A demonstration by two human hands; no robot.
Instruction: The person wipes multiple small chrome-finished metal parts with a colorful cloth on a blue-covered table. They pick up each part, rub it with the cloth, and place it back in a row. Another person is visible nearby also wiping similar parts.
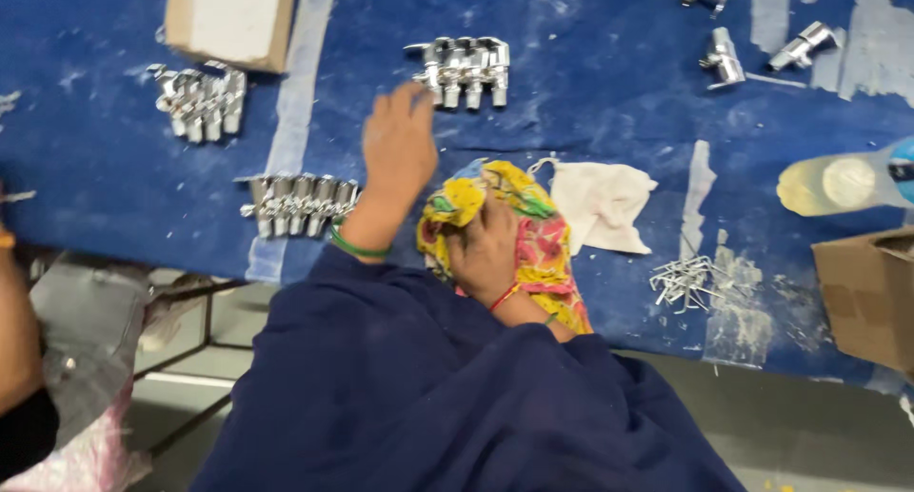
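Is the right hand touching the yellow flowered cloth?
Touching. The head view shows the right hand pressed on the yellow flowered cloth, its fingers sunk into the folds.

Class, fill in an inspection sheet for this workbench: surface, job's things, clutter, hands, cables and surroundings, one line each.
Surface: blue covered table, scuffed, with pale tape strips.
Job's things: colourful cloth; three batches of chrome fittings, nearest the top batch.
Clutter: white cloth, small metal keys, loose fittings, bottle, cardboard boxes.
Hands: left hand reaching towards the top batch; right hand gripping the colourful cloth.
Cables: nothing seen.
Surroundings: another person's arm at the left edge.
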